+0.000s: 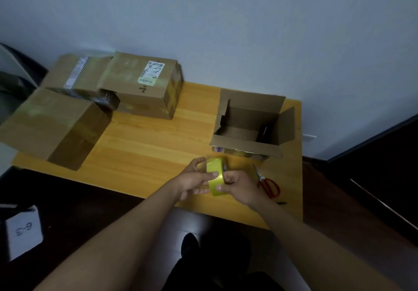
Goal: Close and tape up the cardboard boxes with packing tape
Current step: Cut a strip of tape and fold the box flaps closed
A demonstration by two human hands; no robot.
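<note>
While our left hand [195,181] and right hand [240,185] gripped the tape roll [216,176] over the worktop [158,146], red scissors [268,183] lay beside it, the open box [253,124] just beyond, its contents unclear.

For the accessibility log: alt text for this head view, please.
Both hands, left hand and right hand, hold a yellow tape roll over a wooden table. An open cardboard box, red scissors and closed boxes sit there.

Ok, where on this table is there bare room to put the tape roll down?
The widest bare patch of table lies between the closed boxes on the left and the open box on the right. It is crowded at the near right corner, where scissors lie beside both hands holding the tape roll.
</note>
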